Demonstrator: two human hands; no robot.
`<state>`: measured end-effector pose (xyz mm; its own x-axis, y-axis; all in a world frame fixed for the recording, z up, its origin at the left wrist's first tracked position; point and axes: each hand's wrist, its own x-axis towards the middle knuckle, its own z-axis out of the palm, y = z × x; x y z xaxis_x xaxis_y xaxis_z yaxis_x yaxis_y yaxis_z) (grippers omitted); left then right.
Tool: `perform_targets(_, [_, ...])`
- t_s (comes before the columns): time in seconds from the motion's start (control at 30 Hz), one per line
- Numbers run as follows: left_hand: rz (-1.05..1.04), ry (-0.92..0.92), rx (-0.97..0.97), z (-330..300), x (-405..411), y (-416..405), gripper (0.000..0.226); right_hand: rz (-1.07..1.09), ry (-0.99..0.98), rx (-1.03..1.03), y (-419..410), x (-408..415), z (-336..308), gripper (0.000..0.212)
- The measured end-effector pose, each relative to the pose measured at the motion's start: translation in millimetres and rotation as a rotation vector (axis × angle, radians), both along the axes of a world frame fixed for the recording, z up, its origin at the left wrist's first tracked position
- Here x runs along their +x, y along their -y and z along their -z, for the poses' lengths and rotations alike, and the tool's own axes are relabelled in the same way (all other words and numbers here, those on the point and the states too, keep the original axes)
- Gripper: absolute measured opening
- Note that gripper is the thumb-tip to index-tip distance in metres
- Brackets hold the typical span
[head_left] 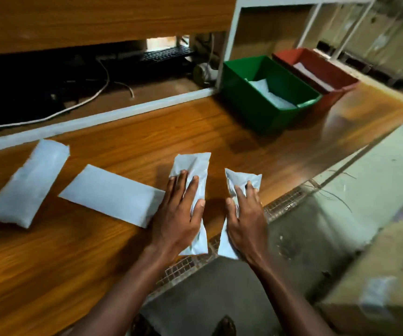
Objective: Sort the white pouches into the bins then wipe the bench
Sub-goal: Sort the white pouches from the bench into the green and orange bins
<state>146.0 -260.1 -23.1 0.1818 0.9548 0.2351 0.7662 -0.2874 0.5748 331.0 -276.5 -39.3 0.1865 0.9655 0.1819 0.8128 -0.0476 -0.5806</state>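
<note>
Several white pouches lie on the wooden bench [127,146]. My left hand [178,212] grips one pouch [193,166] near the bench's front edge, fingers curled over it. My right hand [245,214] grips a second pouch [242,178] just to the right, its lower end hanging past the bench edge. A flat pouch [108,195] rests left of my left hand, touching it. A plump pouch [28,183] lies at the far left. A green bin [265,93] and a red bin [316,71] stand at the back right, each holding white pouches.
A white frame rail [98,117] runs along the bench's back edge, with cables and dark equipment behind it. A white upright post [229,42] stands left of the green bin. Beyond the bench's front edge are a metal grate [285,200] and concrete floor.
</note>
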Motion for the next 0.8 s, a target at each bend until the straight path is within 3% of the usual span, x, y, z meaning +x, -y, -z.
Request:
perform_targets(0.4, [0.211, -0.119, -0.022, -7.4, 257.8, -10.4, 0.060, 0.244, -0.075, 0.069, 21.0, 245.1, 5.7, 0.058])
perform_targets(0.8, [0.307, -0.064, 0.011, -19.7, 440.1, -154.1, 0.062, 0.320, -0.114, 0.123, -108.8, 421.8, -1.8, 0.057])
